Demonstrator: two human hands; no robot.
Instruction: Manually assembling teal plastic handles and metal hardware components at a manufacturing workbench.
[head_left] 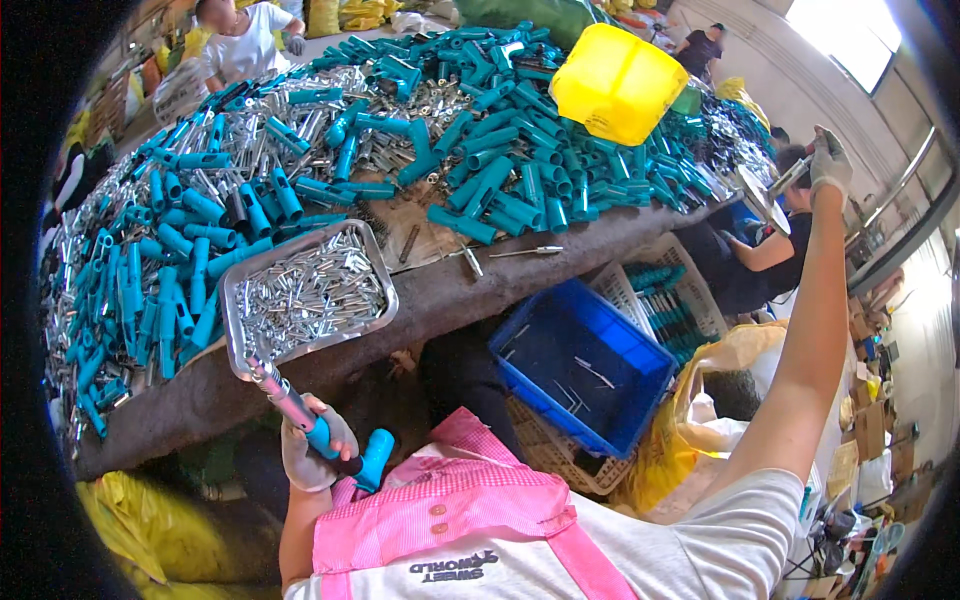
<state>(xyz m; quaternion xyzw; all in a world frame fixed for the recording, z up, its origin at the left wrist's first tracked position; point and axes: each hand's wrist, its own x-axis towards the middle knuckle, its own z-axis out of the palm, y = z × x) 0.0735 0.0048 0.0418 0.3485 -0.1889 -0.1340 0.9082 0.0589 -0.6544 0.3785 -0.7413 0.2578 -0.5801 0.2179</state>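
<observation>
At seven o'clock, the left hand is gripping a teal T-handled tool, its shaft pointing toward eleven. At two, the right hand is curling near a metal bar, contact unclear. Probably rigid, weighty and slick-shafted, the tool is inviting a hold at its handle.

Bright window in a pale wall
White light fills it, upper right; a wide, brown-edged table stands to the left.

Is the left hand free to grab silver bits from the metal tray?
Probably not easily: the silver bits lie uncovered in the metal tray, but the left hand is wrapped around a teal and silver tool.
</observation>
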